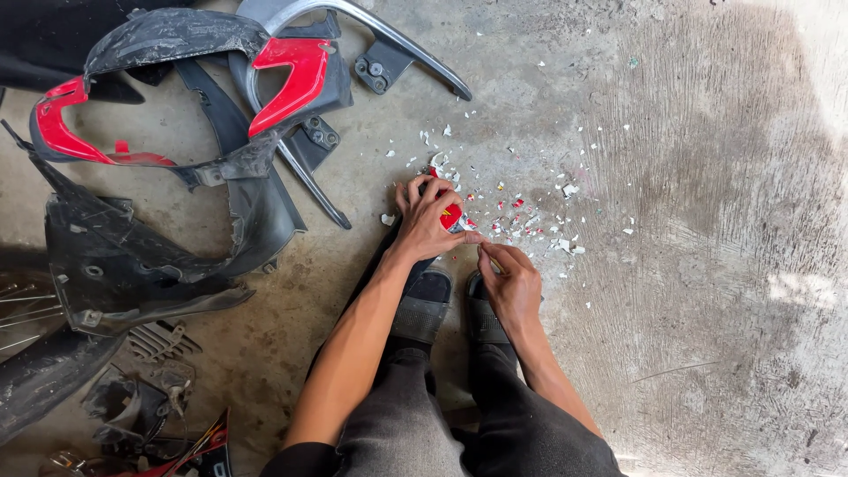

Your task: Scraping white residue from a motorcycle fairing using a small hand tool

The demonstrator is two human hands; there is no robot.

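Left hand (pixel 427 215) grips a small red plastic piece (pixel 450 215) on the concrete floor (pixel 707 265); right hand (pixel 511 281) pinches, perhaps, a thin tool. Piece looks light, stiff, brittle; hold its edges.

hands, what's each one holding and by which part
Left hand presses on a dark panel with a red sticker, fingers over its top. Right hand pinches something small at the fingertips; cannot tell what.

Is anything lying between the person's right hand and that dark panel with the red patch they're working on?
Nothing visible. The left hand presses on the dark panel; the right hand sits just beside its edge, only small chips scattered nearby.
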